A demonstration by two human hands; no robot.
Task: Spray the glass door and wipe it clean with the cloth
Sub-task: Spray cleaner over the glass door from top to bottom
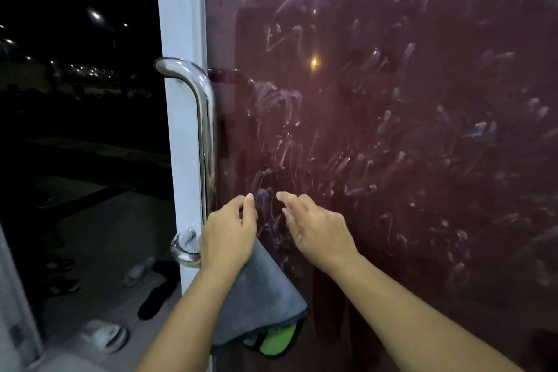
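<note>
The glass door fills the right and centre, with its frame along its left edge. A handle stands upright on that frame, just left of the glass, and a round knob sits below it. Both hands are raised in front of the lower glass — the left hand just right of the handle's foot, the right hand beside it, a small gap between them. The cloth hangs down from the left hand, between the two forearms. Left of the frame, beyond the opening, shoes lie on the floor.
</note>
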